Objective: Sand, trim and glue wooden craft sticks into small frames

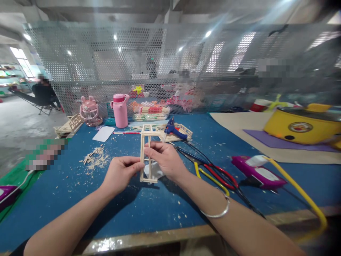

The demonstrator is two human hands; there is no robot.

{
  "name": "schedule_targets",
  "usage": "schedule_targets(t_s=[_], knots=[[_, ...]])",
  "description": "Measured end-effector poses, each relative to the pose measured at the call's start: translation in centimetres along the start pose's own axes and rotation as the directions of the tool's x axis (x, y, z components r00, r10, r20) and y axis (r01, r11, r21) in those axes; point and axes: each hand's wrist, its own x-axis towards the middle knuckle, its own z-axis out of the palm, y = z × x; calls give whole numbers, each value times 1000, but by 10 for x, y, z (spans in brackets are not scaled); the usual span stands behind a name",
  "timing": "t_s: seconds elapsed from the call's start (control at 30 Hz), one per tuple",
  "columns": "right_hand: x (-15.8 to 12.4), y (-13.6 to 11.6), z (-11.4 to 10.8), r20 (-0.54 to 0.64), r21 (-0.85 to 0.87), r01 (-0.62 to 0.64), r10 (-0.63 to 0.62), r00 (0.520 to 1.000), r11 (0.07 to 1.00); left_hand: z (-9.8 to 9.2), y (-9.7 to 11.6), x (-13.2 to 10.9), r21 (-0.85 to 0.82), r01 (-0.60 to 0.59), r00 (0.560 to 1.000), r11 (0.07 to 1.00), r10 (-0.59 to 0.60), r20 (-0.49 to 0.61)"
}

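Between my two hands stands a small upright frame of thin wooden sticks (142,149), held just above the blue table. My left hand (121,174) pinches its left side low down, thumb and fingers on one stick. Higher up, my right hand (165,158) grips the frame from the right with bent fingers; a silver bangle sits on that wrist. Behind the frame lie a blue glue gun (174,131) and another stick construction (183,131). Scissors with red and yellow handles (221,176) rest beside my right forearm. A whitish scrap (154,172) shows beneath my right hand.
Wood bits (94,158) and a white card (103,134) lie at left. Farther back stand a pink thermos (121,113), a pink bottle (90,112) and bagged sticks (151,113). At right are a purple power strip (258,172), its yellow cable and a yellow pot (301,124). A person sits far left.
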Motion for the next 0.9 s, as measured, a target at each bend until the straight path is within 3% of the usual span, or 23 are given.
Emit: schedule_targets(t_s=[0.1, 0.2, 0.33, 0.43, 0.6, 0.9], knots=[[1, -1, -2, -3, 27, 21, -21, 1000, 999, -4, 0, 2, -63, 10, 1000, 998, -11, -27], [4, 0, -7, -91, -25, 114, -115, 989, 993, -8, 1, 4, -120, 46, 996, 992, -54, -66], [6, 3, -15, -226, -126, 295, -317, 921, 947, -8, 1, 5, -128, 60, 994, 990, -71, -84], [5, 3, -20, -229, -244, 347, -402, 887, 906, -8, 2, 4, -104, 60, 995, 993, -67, -70], [3, -1, -23, -204, -303, 257, -325, 923, 918, -8, 1, 2, -53, 53, 998, 997, -54, -19], [6, -2, -22, -269, -262, 246, -316, 910, 933, -7, 3, -1, -55, 8, 1000, 998, -7, 23]])
